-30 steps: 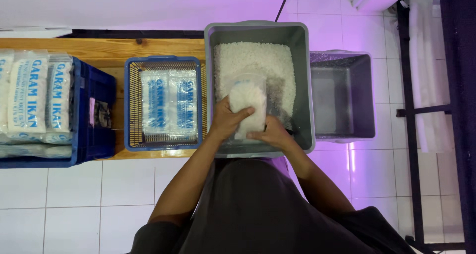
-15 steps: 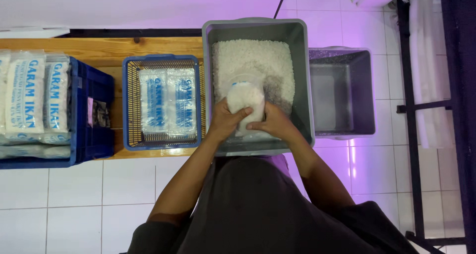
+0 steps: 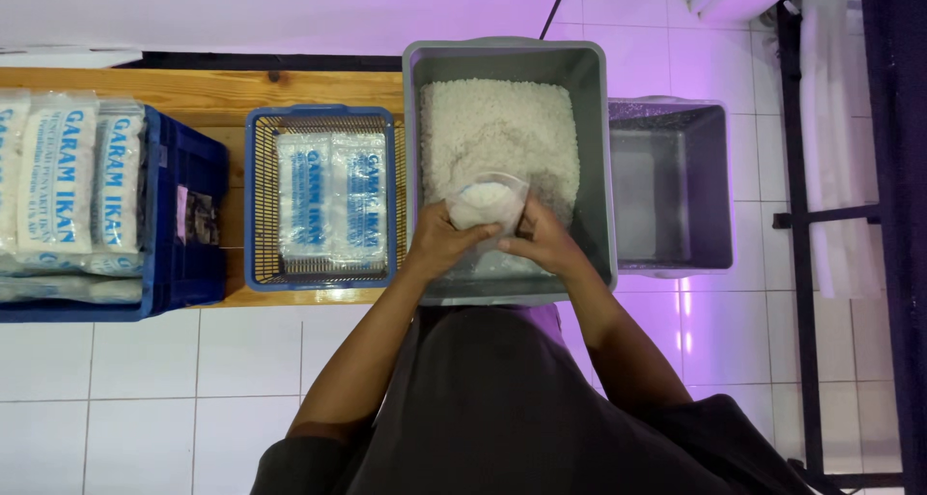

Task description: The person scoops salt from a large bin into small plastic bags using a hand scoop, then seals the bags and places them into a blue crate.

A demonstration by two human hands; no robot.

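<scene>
Both hands now tip the clear plastic bag [image 3: 486,205] mouth-up over the grey tub of white grains [image 3: 502,128]; left hand [image 3: 439,247] and right hand [image 3: 546,244] fingers grip it, partly filled, unsealed.

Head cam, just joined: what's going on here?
A person stands over a large grey plastic bin holding coarse white grains. Both hands, the left hand and right hand, hold a clear plastic bag partly filled with those grains, mouth open upward. Left of the bin, a blue wire basket holds filled packets; an empty grey tub sits to the right.
</scene>
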